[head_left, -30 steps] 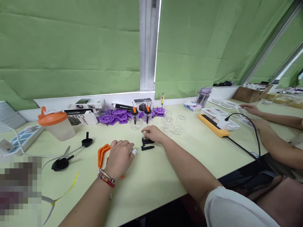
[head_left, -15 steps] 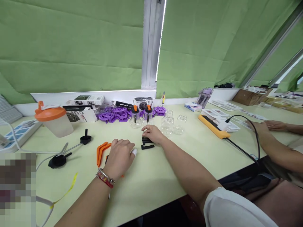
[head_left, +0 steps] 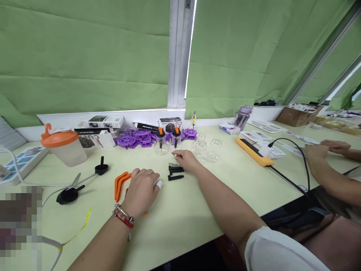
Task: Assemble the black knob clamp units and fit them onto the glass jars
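Observation:
My left hand rests on the table with its fingers curled under and a white wrap on the thumb. Orange parts peek out around it, but what lies under the palm is hidden. Orange V-shaped pieces lie just left of it. My right hand has its fingertips pinched together above a small metal spring; anything between them is too small to make out. Black slotted parts lie below that hand. Behind it stand clear glass bottles with black-and-orange tops.
Purple plastic parts and printed boxes line the wall. An orange-lidded jug and black scoops are at left. Clear glass jars, a yellow power strip and another person's arms are at right.
My right hand has drawn slightly right, off the black parts, and the spring beside them now shows. My left hand has hardly moved.

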A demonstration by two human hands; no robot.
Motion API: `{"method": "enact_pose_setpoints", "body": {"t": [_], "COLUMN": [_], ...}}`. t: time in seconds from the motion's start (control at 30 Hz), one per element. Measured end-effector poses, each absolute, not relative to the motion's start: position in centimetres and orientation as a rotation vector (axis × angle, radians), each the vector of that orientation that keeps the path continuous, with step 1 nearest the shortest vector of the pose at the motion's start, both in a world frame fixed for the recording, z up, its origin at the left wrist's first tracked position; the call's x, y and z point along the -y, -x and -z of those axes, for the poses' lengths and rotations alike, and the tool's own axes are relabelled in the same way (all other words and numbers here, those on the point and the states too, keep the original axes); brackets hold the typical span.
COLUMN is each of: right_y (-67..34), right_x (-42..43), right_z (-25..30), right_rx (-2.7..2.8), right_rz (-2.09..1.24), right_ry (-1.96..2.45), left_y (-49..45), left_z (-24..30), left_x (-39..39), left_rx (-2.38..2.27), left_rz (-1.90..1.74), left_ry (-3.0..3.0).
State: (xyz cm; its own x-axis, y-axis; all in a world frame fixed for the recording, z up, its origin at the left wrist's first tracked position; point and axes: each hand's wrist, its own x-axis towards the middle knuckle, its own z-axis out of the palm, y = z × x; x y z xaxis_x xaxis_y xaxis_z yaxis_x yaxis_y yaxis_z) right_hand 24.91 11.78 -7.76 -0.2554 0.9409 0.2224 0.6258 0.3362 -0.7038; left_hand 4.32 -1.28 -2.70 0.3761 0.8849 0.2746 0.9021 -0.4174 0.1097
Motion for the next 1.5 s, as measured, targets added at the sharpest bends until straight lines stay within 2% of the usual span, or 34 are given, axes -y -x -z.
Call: {"method": "enact_pose_setpoints", "body": {"t": [0.2,0.43,1.13,1.37,1.5], "right_y": [-25.0,-25.1,-25.1,-25.1,-25.1], "right_x": [-11.5,-11.5,-11.2,-10.4,-10.2], "right_z": [7.6,7.4,7.4,7.1,7.1], "right_rx": [2.222,2.203,2.197,2.194,2.182], "right_rz": [-0.560,-0.643,-0.600,-0.584,-0.520], "right_ry": [1.431,1.386,1.443,1.388,1.368], "left_y": [-4.2,-4.3,-3.7,-0.2,1.4], "left_z": [2.8,2.7,2.6,0.8,-0.7], "left_x": [1.3,1.4,1.2,0.4,1.6], "left_rx": [1.661,1.662,1.680,1.996,2.313], "left_rz": [0.460,0.456,0.480,0.554,0.366], "left_ry": [2.570,2.584,2.552,2.247,2.195]}}
